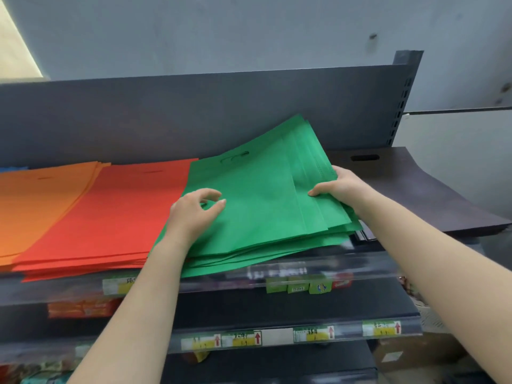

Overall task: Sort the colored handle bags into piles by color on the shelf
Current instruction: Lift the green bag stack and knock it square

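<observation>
On the top shelf (pixel 277 275) lie flat piles of handle bags side by side: orange bags (pixel 36 206) at the left, red bags (pixel 119 212) in the middle, green bags (pixel 260 198) right of them, and dark brown bags (pixel 410 189) at the far right. A sliver of blue (pixel 12 168) shows behind the orange pile. My right hand (pixel 336 189) grips the right edge of the upper green bags, thumb on top, lifting them at a slant. My left hand (pixel 195 212) rests on the green pile's left part with its fingers curled loosely.
A grey back panel (pixel 194 115) rises behind the piles, with a slotted upright (pixel 401 106) at its right end. Clear price rails with green and yellow labels (pixel 299 285) front the shelves. Packaged goods (pixel 83 306) sit on the lower shelves.
</observation>
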Motion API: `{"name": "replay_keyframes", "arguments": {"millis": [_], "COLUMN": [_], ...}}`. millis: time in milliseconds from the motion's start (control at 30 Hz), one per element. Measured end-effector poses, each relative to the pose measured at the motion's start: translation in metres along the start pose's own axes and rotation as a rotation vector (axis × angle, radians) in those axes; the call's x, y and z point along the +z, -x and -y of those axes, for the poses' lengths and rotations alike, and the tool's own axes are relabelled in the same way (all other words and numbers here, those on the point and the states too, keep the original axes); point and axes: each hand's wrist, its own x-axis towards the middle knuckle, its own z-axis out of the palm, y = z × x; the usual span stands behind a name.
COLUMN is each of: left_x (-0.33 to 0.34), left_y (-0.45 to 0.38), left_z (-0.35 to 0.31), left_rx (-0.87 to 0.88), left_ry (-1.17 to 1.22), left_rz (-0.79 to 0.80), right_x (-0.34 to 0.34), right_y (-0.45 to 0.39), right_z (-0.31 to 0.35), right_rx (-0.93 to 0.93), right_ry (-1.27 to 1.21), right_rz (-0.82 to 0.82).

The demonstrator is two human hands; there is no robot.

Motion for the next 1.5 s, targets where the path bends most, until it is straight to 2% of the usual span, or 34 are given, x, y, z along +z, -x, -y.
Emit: {"name": "replay_keyframes", "arguments": {"millis": [100,200,333,400,533,600,767,867,967,1067,1167,1233,1300,1367,1500], "left_x": [-0.004,-0.008,-0.007,-0.004,0.011,0.026,0.056,0.066,0.062,0.046,0.033,0.028,0.022,0.013,-0.009], "left_y": [-0.007,-0.009,-0.011,-0.013,-0.012,-0.011,-0.015,-0.012,-0.016,-0.026,-0.034,-0.039,-0.043,-0.049,-0.069], "left_z": [0.016,0.025,0.028,0.025,0.008,-0.005,-0.032,-0.045,-0.043,-0.034,-0.026,-0.027,-0.034,-0.044,-0.064], "left_rx": [-0.116,-0.207,-0.262,-0.251,-0.143,-0.088,-0.034,0.012,-0.003,-0.057,-0.202,-0.320,-0.382,-0.320,-0.037], "left_ry": [0.138,0.353,0.490,0.381,-0.183,-0.330,-0.417,-0.444,-0.273,-0.112,0.126,0.416,0.686,0.845,0.838], "left_rz": [-0.066,-0.146,-0.136,-0.045,0.362,0.480,0.529,0.530,0.459,0.275,0.125,0.120,0.196,0.193,-0.137], "right_x": [-0.005,-0.018,-0.046,-0.045,-0.025,-0.022,-0.023,-0.022,-0.025,-0.041,-0.066,-0.078,-0.082,-0.080,-0.068], "right_y": [0.000,-0.002,-0.004,-0.003,-0.002,-0.003,0.002,0.000,0.002,0.005,0.010,0.011,0.010,0.010,0.000], "right_z": [0.007,0.012,0.011,0.006,-0.004,-0.007,-0.013,-0.013,-0.012,-0.010,-0.006,-0.005,-0.003,0.003,0.033], "right_rx": [-0.064,-0.047,-0.028,-0.025,-0.001,0.033,0.141,0.120,0.059,-0.042,-0.117,-0.168,-0.216,-0.265,-0.426], "right_ry": [-0.037,-0.067,-0.112,-0.099,-0.053,-0.063,0.025,0.018,0.011,-0.073,-0.157,-0.228,-0.283,-0.326,-0.343], "right_rz": [-0.009,-0.026,-0.077,-0.045,0.035,0.039,0.082,0.135,0.084,0.084,0.088,0.070,0.063,0.057,-0.008]}}
